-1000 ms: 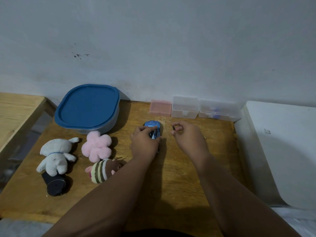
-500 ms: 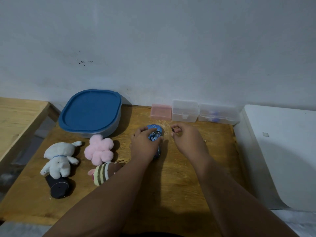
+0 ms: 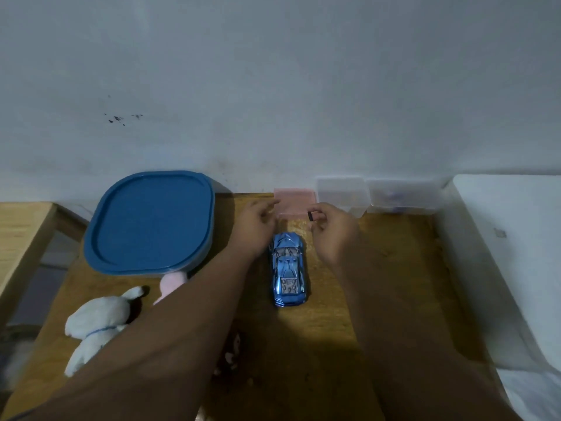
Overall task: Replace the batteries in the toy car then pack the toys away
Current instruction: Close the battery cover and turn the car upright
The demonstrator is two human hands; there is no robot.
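Note:
The shiny blue toy car [image 3: 288, 268] lies upright on the wooden table [image 3: 379, 268], nose toward the wall, between my two forearms; neither hand touches it. My left hand [image 3: 255, 226] reaches past the car, and its fingertips touch the left edge of a small pink box [image 3: 293, 200] at the wall. My right hand [image 3: 334, 232] pinches a small dark piece [image 3: 310, 216] between thumb and finger, just in front of the pink box's right corner.
A big container with a blue lid [image 3: 148, 220] stands at the back left. A white plush [image 3: 94, 323] and a pink plush [image 3: 171, 282] lie partly under my left arm. Two clear boxes [image 3: 341, 194] [image 3: 400, 197] sit by the wall. A white surface [image 3: 501, 253] borders the right side.
My left hand has let go of the car and moved forward to the pink box. My right hand moved forward too, still pinching the dark piece. The view moved in closer.

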